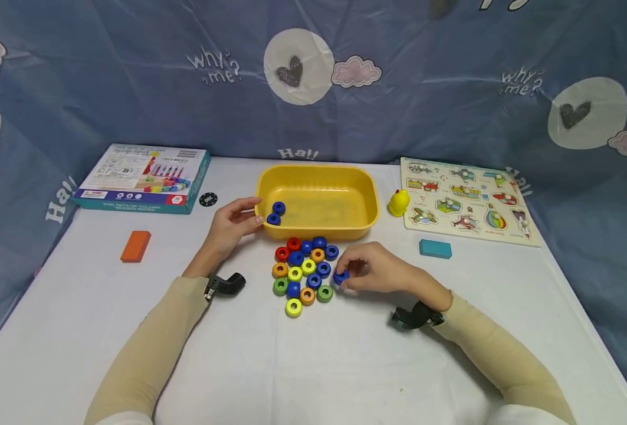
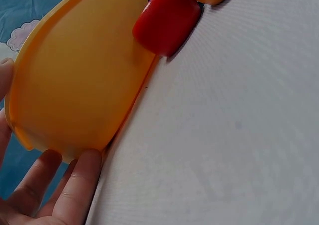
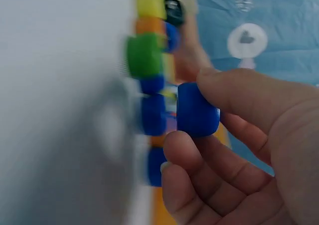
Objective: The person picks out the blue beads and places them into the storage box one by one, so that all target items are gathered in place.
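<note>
My left hand (image 1: pixel 229 227) holds the left end of a yellow plastic tray (image 1: pixel 318 232). In the left wrist view its fingertips (image 2: pixel 85 167) rest against the tray's outer wall, near the tabletop. Two blue beads (image 1: pixel 278 208) lie inside the tray's left end. My right hand (image 1: pixel 374 268) pinches a blue bead (image 3: pixel 195 110) between thumb and fingers, at the right side of a loose cluster of beads. That cluster holds red beads (image 1: pixel 294 244), yellow beads (image 1: pixel 294 307), green beads (image 1: pixel 325 293), orange beads (image 1: pixel 279 270) and more blue ones (image 1: pixel 314 280), just in front of the tray.
A boxed toy set (image 1: pixel 140 177) and a black round chip (image 1: pixel 208 199) lie back left, with an orange block (image 1: pixel 135 246) nearer. Right of the tray are a yellow toy duck (image 1: pixel 399 203), a wooden picture puzzle board (image 1: pixel 467 200) and a teal block (image 1: pixel 435 248).
</note>
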The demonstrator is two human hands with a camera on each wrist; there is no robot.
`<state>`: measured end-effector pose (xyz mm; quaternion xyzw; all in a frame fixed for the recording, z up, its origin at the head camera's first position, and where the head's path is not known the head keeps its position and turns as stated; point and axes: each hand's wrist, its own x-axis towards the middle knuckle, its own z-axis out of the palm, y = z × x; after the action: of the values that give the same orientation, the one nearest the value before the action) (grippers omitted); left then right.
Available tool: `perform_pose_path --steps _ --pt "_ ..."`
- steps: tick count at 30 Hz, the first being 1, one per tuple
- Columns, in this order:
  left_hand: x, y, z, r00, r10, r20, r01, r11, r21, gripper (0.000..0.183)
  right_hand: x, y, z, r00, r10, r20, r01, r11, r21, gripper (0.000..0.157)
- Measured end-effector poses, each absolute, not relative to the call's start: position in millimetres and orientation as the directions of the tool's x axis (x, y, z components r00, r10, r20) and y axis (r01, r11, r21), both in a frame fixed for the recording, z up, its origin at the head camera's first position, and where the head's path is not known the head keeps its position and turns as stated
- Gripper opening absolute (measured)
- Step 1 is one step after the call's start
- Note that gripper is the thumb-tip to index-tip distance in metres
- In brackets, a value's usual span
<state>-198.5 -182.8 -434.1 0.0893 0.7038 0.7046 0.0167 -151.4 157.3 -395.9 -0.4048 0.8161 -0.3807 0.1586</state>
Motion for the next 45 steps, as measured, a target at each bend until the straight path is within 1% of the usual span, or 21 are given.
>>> perform_pose_path --steps 5,9,11,15,21,26,34,42,45 --pt "-199 -181 -433 -0.986 0.144 0.086 0.088 0.004 0.996 0.048 -174 146 -367 -0.637 -0.749 0.182 -0.608 0.343 -0.716 0.018" --pt "-198 -180 -433 -0.987 0.146 0.072 0.075 0.015 0.997 0.048 -198 127 -353 -0.670 -0.713 0.205 -0.610 0.373 -0.699 0.017" --pt "-198 -180 -433 -0.987 0.145 0.074 0.077 0.020 0.997 0.048 -210 115 -351 -0.702 -0.691 0.175 -0.588 0.422 -0.690 0.017" --pt "-198 -181 -432 -0.988 0.139 0.074 0.079 0.027 0.997 0.047 -231 87 -354 -0.748 -0.661 0.066 -0.517 0.517 -0.682 0.019" --pt "-198 -182 -433 -0.989 0.139 0.052 0.055 0.023 0.998 0.047 -253 52 -372 -0.744 -0.666 -0.057 -0.488 0.599 -0.635 0.021" --pt "-198 -182 -431 -0.988 0.149 0.048 0.052 0.023 0.998 0.048 -261 35 -382 -0.754 -0.647 -0.111 -0.455 0.637 -0.623 0.018" --pt "-198 -184 -429 -0.986 0.153 0.063 0.067 0.026 0.997 0.048 -261 28 -381 -0.762 -0.631 -0.145 -0.428 0.659 -0.618 0.018" --pt "-199 -183 -432 -0.985 0.158 0.065 0.069 0.022 0.997 0.049 -261 31 -383 -0.759 -0.636 -0.138 -0.435 0.653 -0.620 0.022" --pt "-199 -182 -432 -0.986 0.157 0.060 0.064 0.022 0.998 0.049 -260 37 -379 -0.761 -0.639 -0.110 -0.455 0.647 -0.612 0.024"
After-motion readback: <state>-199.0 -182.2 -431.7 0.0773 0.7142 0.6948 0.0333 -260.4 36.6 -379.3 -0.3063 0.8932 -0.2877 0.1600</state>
